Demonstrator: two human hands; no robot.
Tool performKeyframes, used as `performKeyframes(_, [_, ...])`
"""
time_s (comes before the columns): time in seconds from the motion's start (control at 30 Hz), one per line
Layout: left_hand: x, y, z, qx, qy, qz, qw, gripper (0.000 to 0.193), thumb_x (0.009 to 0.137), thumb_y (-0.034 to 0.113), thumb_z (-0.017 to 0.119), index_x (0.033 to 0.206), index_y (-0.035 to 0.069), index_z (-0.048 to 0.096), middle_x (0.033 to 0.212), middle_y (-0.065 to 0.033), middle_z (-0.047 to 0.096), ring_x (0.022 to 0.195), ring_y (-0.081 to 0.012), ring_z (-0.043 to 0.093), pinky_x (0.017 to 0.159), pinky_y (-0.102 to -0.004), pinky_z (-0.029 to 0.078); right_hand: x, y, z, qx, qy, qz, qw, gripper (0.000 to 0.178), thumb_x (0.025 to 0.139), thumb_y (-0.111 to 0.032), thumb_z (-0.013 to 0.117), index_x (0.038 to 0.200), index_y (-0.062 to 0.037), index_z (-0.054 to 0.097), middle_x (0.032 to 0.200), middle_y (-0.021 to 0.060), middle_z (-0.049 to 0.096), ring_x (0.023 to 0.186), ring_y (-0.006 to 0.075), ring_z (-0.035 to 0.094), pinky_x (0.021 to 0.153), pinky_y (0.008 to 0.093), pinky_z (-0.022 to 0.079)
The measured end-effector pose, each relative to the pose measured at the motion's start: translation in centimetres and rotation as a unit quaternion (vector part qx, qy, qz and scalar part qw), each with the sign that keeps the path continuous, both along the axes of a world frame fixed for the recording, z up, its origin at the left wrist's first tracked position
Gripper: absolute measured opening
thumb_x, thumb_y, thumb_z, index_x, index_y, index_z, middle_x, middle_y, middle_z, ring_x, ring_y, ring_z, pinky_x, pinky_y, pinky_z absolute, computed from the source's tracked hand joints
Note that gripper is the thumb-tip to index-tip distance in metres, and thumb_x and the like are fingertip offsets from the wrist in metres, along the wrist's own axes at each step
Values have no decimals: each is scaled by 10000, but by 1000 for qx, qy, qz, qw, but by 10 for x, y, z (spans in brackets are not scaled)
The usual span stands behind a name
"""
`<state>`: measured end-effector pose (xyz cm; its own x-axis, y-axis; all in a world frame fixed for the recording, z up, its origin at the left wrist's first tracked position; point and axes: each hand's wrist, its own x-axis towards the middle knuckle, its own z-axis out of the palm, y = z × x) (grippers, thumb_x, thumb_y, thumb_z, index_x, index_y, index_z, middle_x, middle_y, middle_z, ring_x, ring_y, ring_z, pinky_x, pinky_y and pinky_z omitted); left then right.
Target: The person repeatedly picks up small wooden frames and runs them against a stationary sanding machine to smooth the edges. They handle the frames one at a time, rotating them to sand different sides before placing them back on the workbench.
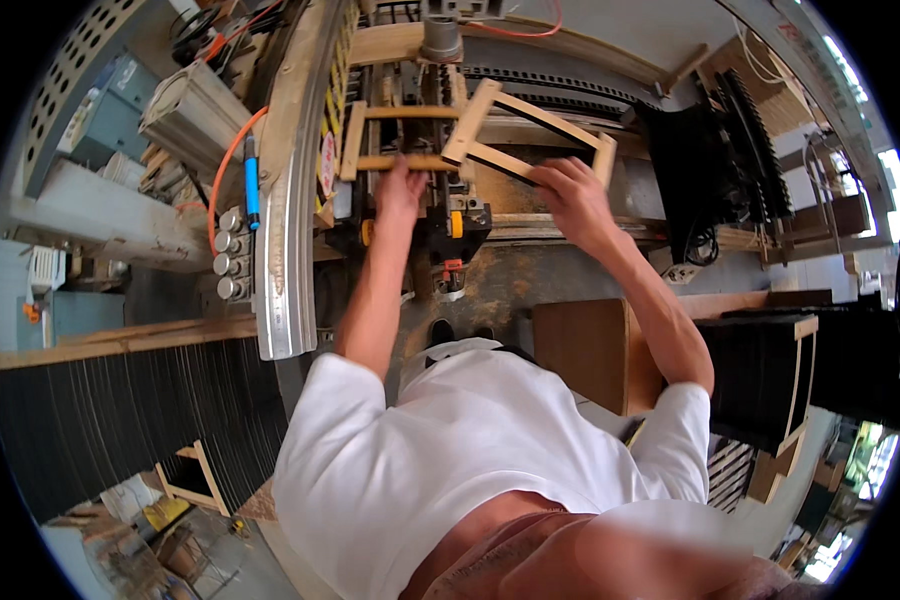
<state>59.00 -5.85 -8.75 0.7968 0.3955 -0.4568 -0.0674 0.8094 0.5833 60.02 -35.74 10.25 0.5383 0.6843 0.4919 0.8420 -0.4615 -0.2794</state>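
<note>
My left hand [399,190] is closed on the near rail of a pale wooden frame [352,140], which lies over the machine bed. Its fingertips are partly hidden there. My right hand [574,200] grips the near rail of a second wooden frame [602,160], with dark inner edges. This second frame sits tilted, its left end piece overlapping the right end of the first frame. Under both frames is a machine [458,240] with dark rails, yellow rollers and an orange part at its near end.
A metal beam [288,230] runs along the left, with a blue pen-shaped tool [251,185] and several round silver fittings [232,265] beside it. Dark stacked frames [130,420] fill the lower left. A brown box [582,350] and more stacked frames [750,380] stand right.
</note>
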Motion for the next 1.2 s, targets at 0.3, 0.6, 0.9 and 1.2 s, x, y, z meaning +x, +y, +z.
performKeyframes(0.3, [-244,-77,44,32,51,13,998,357,986,217,576,1285,35,506,1255,-135,600,1142,-264,600,952,-416,508,97,169,-107,-58,-29,146,987,333,793,-50,622,1117,-93,684,1044,79,663,974,299,569,880,422,445])
performKeyframes(0.6, [-325,-135,46,25,106,175,979,285,979,208,586,1199,31,549,1161,-105,640,1076,-221,636,914,-388,538,148,206,-113,-118,-121,127,977,355,768,-67,659,1110,-154,694,1019,19,699,978,227,584,811,370,389])
performKeyframes(0.9, [-351,-136,5,22,127,253,959,299,958,259,621,1167,54,563,1165,-97,632,1082,-224,606,972,-387,487,180,225,-101,-198,-134,115,964,355,792,-53,620,1132,-139,670,899,93,719,984,246,598,860,396,380])
performKeyframes(1.2, [-357,-136,-13,21,189,302,934,307,950,266,639,1154,52,557,1079,-75,626,1028,-210,608,921,-361,507,184,228,-103,-187,-150,110,965,363,768,-85,658,1121,-170,661,834,98,717,963,270,598,826,400,396])
